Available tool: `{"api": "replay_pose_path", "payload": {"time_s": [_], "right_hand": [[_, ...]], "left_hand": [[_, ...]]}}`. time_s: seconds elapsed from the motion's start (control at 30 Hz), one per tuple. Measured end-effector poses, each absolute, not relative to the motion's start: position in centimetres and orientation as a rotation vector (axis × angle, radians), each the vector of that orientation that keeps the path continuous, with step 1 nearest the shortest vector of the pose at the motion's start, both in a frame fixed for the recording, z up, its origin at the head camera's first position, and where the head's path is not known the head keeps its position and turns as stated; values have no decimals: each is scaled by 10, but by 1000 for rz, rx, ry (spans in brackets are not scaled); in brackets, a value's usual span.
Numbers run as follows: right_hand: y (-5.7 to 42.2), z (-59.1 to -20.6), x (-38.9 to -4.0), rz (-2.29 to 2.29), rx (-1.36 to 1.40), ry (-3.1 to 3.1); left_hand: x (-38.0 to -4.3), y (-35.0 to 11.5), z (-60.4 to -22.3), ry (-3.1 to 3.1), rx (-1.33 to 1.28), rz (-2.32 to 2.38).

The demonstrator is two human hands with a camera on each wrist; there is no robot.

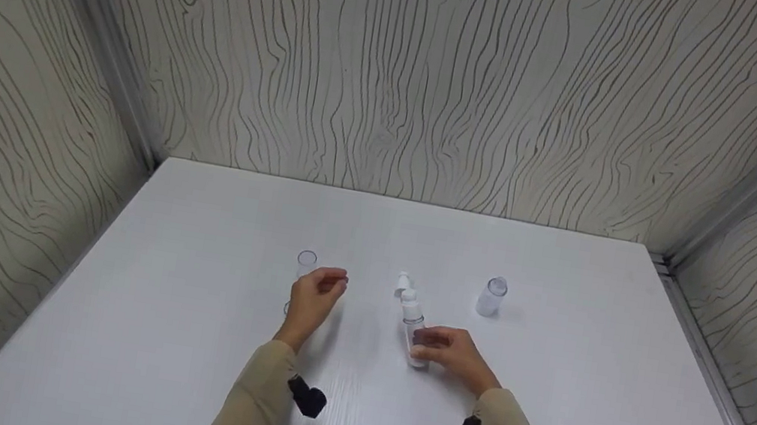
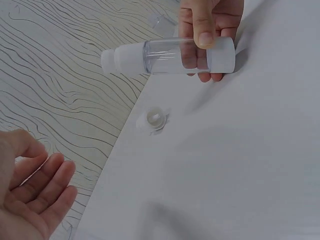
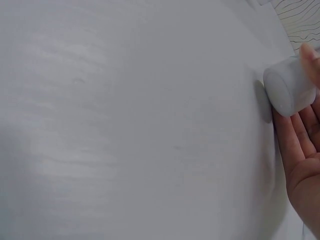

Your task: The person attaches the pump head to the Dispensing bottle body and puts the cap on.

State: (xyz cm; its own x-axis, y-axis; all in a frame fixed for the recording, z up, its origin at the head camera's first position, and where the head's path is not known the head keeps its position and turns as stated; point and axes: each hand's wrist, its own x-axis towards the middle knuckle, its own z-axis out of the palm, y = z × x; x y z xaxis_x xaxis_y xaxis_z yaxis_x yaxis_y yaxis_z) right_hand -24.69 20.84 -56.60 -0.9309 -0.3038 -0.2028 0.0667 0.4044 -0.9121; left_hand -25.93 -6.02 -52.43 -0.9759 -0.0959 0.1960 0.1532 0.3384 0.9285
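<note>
My right hand [image 1: 453, 352] grips a clear bottle [image 1: 412, 317] near its white base, thumb on one side and fingers on the other. In the left wrist view this bottle [image 2: 170, 56] shows its white top end pointing away from the hand. The right wrist view catches only its white base [image 3: 280, 92]. My left hand [image 1: 315, 301] hovers over the table with loosely bent fingers and nothing in them. Beside and partly behind it is a clear round-rimmed piece [image 1: 307, 259]. Just beyond the bottle's top lies a small white hollow part [image 1: 402, 282].
A clear container [image 1: 491, 297] stands on the white table [image 1: 185, 379] to the right of the held bottle. Wood-patterned panels [image 1: 399, 79] rise behind the table and along both sides.
</note>
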Motion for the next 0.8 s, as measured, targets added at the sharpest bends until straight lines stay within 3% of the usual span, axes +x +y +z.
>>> {"api": "replay_pose_path", "payload": {"time_s": [0.8], "right_hand": [[209,-567,-247,-1533,-212,2340]], "left_hand": [[-253,-107,-533,-2375,56,-1629]]}}
